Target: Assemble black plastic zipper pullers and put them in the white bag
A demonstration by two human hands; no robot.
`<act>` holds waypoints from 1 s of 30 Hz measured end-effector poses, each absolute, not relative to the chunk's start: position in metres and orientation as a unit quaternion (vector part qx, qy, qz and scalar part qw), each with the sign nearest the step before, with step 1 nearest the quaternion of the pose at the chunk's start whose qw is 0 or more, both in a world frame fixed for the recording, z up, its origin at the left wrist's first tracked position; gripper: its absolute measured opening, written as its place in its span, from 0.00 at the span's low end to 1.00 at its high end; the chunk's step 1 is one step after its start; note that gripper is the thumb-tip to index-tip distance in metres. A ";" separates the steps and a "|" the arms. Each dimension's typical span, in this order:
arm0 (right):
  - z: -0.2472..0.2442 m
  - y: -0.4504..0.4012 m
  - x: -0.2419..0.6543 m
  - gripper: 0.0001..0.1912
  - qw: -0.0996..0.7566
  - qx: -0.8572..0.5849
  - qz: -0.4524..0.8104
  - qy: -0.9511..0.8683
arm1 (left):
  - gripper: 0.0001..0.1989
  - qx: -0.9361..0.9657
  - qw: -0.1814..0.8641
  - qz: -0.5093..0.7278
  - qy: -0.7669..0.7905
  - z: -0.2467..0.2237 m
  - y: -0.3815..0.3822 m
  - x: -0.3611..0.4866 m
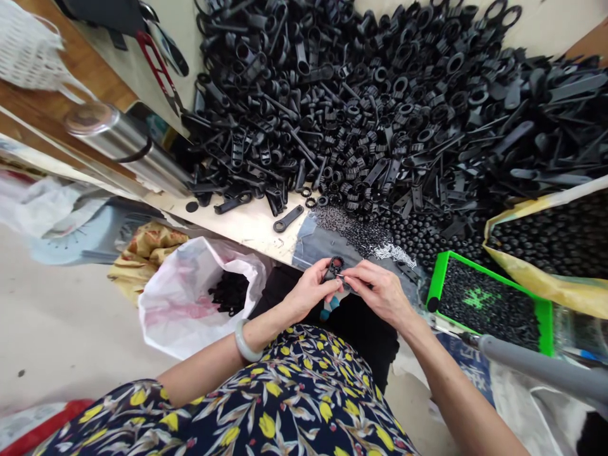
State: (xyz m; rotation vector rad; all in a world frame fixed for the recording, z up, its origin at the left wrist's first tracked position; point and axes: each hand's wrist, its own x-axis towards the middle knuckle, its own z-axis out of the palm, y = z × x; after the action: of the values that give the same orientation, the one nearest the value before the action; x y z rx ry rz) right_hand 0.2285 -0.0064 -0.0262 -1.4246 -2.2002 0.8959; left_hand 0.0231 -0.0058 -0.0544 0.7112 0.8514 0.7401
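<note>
My left hand (311,292) holds a black plastic part (334,267) with a round ring end, close to the table's front edge. At its right, my right hand (380,291) pinches a tiny thin metal piece (341,276) against that part. Just beyond both hands lies a small heap of silver pins (393,253) on a grey sheet (323,246). A single black handle-shaped piece (288,219) rests on the bare wood to the left. Small dark grains and rings are heaped behind the sheet.
A large pile of black parts (342,95) covers the table. A green tray (546,323) of small black pieces and a yellow-edged bag (522,256) stand right, above a grey tube (536,364). Left are a steel flask (128,149) and a white bag (166,310).
</note>
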 end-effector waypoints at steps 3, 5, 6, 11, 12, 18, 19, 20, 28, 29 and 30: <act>-0.029 -0.006 0.230 0.14 0.185 -0.499 0.317 -0.785 | 0.25 0.345 0.777 0.344 0.398 -0.056 -0.006 0.024; -0.031 -0.006 0.231 0.13 0.191 -0.495 0.318 -0.786 | 0.25 0.355 0.772 0.341 0.402 -0.057 -0.007 0.024; -0.032 -0.006 0.232 0.13 0.194 -0.493 0.320 -0.786 | 0.25 0.363 0.768 0.339 0.405 -0.057 -0.007 0.024; -0.037 -0.007 0.234 0.13 0.206 -0.488 0.341 -0.777 | 0.25 0.400 0.745 0.337 0.414 -0.061 -0.009 0.025; -0.038 -0.007 0.234 0.13 0.207 -0.488 0.344 -0.775 | 0.25 0.403 0.742 0.338 0.417 -0.062 -0.010 0.025; -0.038 -0.006 0.236 0.13 0.201 -0.487 0.351 -0.774 | 0.22 0.423 0.717 0.354 0.426 -0.060 -0.010 0.026; -0.037 -0.006 0.235 0.13 0.202 -0.487 0.351 -0.774 | 0.21 0.426 0.714 0.355 0.427 -0.060 -0.010 0.026; -0.036 -0.006 0.235 0.14 0.203 -0.486 0.349 -0.775 | 0.21 0.429 0.711 0.356 0.429 -0.059 -0.010 0.026; -0.036 -0.009 0.230 0.13 0.210 -0.476 0.297 -0.801 | 0.15 0.460 0.683 0.367 0.432 -0.065 -0.009 0.027; -0.037 -0.011 0.229 0.13 0.211 -0.475 0.283 -0.806 | 0.15 0.467 0.678 0.366 0.434 -0.066 -0.008 0.028; -0.038 -0.012 0.229 0.12 0.210 -0.474 0.265 -0.813 | 0.15 0.473 0.674 0.365 0.435 -0.067 -0.008 0.028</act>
State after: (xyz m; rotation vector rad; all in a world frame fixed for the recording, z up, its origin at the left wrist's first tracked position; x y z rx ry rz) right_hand 0.2291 -0.0122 -0.0380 -1.3173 -2.2602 0.7376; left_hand 0.0278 -0.0083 -0.0672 1.0635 0.9784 0.8216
